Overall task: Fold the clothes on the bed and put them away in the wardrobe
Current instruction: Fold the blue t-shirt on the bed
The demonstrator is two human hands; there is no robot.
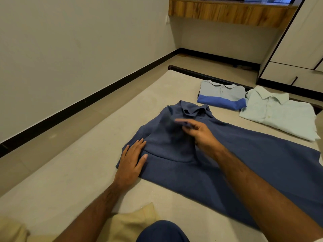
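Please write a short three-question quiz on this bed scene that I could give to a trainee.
1. True or false: the left hand lies flat on the dark blue polo shirt.
2. Which garment sits nearest the bed's far edge? A) the grey and blue polo B) the pale green shirt C) the dark blue polo shirt
3. Fill in: the right hand is over the dark blue polo shirt, just below its ____.

Key
1. True.
2. A.
3. Collar.
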